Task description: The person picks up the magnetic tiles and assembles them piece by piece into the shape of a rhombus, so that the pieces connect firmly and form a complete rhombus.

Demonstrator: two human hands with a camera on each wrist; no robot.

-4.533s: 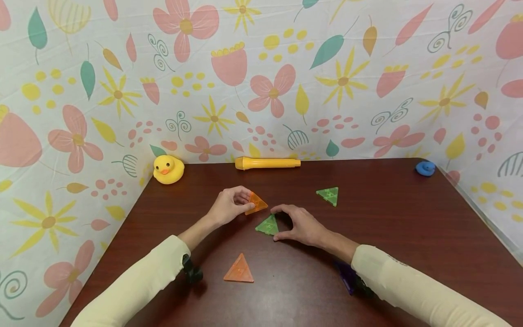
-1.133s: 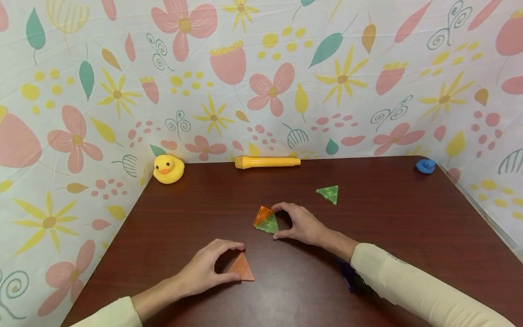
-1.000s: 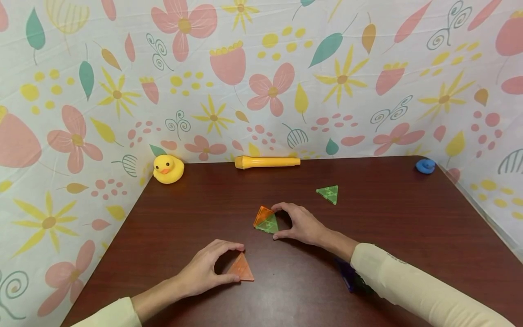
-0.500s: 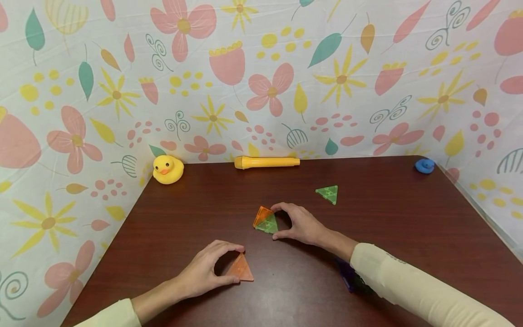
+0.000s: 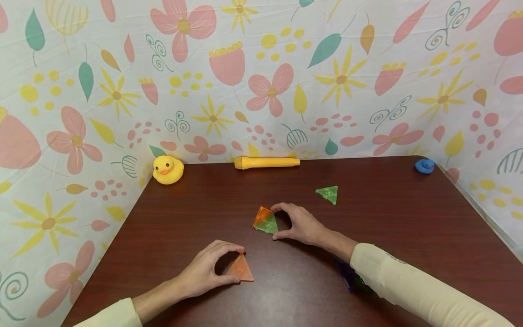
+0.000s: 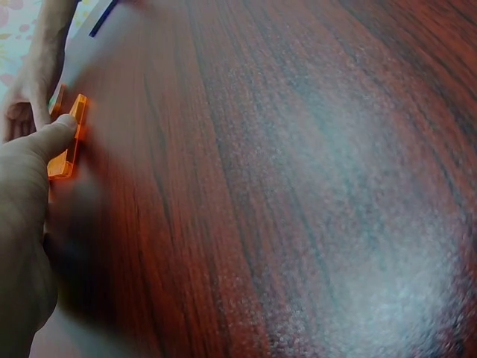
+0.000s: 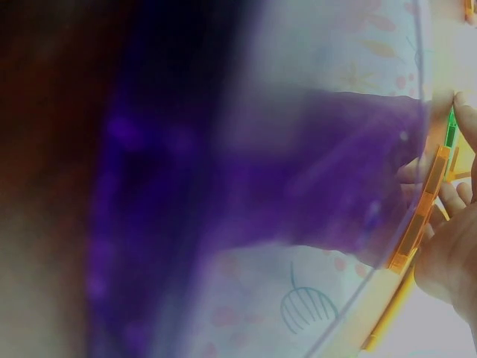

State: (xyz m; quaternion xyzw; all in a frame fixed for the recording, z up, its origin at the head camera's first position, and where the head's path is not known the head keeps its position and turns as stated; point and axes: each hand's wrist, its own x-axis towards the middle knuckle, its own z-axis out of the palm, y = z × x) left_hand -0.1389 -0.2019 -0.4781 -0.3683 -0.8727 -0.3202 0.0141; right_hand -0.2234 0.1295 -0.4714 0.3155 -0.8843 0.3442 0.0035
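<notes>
In the head view, my left hand [image 5: 204, 270] pinches a pale orange triangular magnetic tile [image 5: 242, 269] on the table, fingertips by its apex and thumb at its base. The left wrist view shows the thumb [image 6: 63, 130] on its edge. Farther back, my right hand [image 5: 302, 225] holds a translucent green triangular magnetic tile [image 5: 266, 224] between fingertip and thumb. A brighter orange triangular tile [image 5: 262, 215] stands against that green tile's far left side. A purple translucent tile [image 5: 346, 274] is partly hidden under the right forearm; it fills much of the right wrist view, blurred.
Another green triangular tile [image 5: 328, 194] lies behind the right hand. Along the back edge of the brown table [image 5: 278, 299] are a yellow rubber duck [image 5: 168, 170], a yellow microphone-shaped toy [image 5: 267, 162] and a small blue duck [image 5: 425, 166]. A floral curtain [image 5: 261, 104] hangs behind.
Since the oldest frame, my left hand has left the brighter orange tile against the green one and come nearer, onto the pale orange tile. Over the last second both hands stay still.
</notes>
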